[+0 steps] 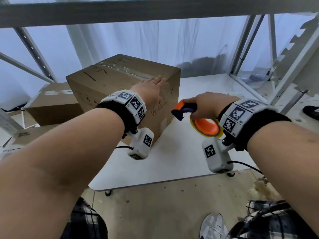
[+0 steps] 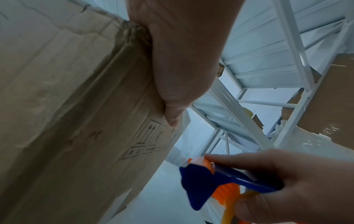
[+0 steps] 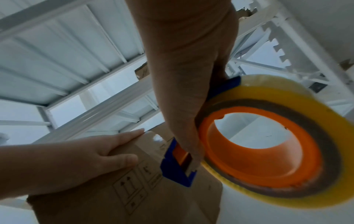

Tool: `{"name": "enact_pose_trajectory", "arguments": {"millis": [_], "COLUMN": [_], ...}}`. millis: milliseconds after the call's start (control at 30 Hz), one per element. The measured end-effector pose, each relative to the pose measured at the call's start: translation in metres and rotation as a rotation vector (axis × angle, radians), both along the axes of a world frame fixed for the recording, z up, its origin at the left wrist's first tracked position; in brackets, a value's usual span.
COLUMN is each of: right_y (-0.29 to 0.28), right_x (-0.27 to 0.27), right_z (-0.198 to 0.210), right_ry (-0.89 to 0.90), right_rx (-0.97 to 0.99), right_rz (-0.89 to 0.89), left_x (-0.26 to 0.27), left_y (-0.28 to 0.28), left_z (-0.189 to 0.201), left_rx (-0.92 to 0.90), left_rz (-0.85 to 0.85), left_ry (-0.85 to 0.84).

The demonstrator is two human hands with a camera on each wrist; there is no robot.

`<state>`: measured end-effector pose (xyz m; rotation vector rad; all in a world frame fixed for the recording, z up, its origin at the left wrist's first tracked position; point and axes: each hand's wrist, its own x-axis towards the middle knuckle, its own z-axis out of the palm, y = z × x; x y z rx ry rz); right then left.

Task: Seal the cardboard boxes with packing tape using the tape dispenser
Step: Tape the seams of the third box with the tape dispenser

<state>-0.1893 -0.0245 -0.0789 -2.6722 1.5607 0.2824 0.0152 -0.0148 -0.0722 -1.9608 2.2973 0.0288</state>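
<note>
Box: a tall cardboard box (image 1: 120,87) stands closed on a white table (image 1: 181,161), toward its back left, with clear tape along the top seam.
Writing: dark handwritten strokes cross the box lid, not legible; printed handling symbols, including a pair of up arrows, sit on the side facing the person, with small print beneath too fine to read.
Left hand: the left hand (image 1: 151,88) lies flat over the near top edge of the box, fingers straight across the lid and thumb pressed down the side panel beside the symbols.
Tape dispenser: a blue and orange tape dispenser (image 1: 186,109) carrying a yellowish roll of tape (image 1: 205,128) on an orange hub is held in the air just right of the box, its blue nose pointed at the box's side and apart from it.
Right hand: the right hand (image 1: 207,106) is wrapped round the dispenser's handle, forefinger laid along the top.
Left wrist view: only here is the thumb tip seen touching the cardboard just above the symbols, and creases near the box's top corner.
Right wrist view: only here is the open middle of the hub visible, and the dispenser's blue frame end.
Surroundings: a lower second box (image 1: 53,104) sits behind on the left; white metal shelving (image 1: 255,49) rises around the table; checked trousers and a white shoe (image 1: 214,226) show below.
</note>
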Motion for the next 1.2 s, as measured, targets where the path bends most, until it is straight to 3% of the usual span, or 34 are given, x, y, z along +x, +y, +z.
{"name": "enact_pose_trajectory", "arguments": {"millis": [500, 600, 700, 900, 1033, 1133, 1200], "right_y": [-0.012, -0.005, 0.006, 0.006, -0.024, -0.045, -0.064], "right_x": [0.044, 0.027, -0.012, -0.033, -0.034, -0.043, -0.053], "right_z": [-0.012, -0.020, -0.053, -0.067, -0.078, -0.108, -0.146], "right_ry": [-0.046, 0.019, 0.142, -0.490, -0.911, -1.061, -1.063], "right_rx": [0.153, 0.118, 0.152, 0.236, 0.272, 0.314, 0.316], "right_rz": [-0.119, -0.172, -0.215, -0.382, -0.668, -0.821, -0.924], "left_x": [0.005, 0.006, 0.009, 0.015, 0.026, 0.034, 0.038], "left_y": [-0.002, 0.000, 0.000, 0.001, 0.005, 0.008, 0.007], "left_z": [0.002, 0.003, 0.003, 0.003, 0.004, 0.005, 0.005], "left_rx": [-0.002, -0.008, -0.013, -0.024, -0.045, -0.047, -0.062], "left_rz": [-0.081, -0.081, -0.090, -0.126, -0.205, -0.285, -0.326], "left_ry": [0.043, 0.043, 0.040, 0.047, 0.045, 0.074, 0.092]}}
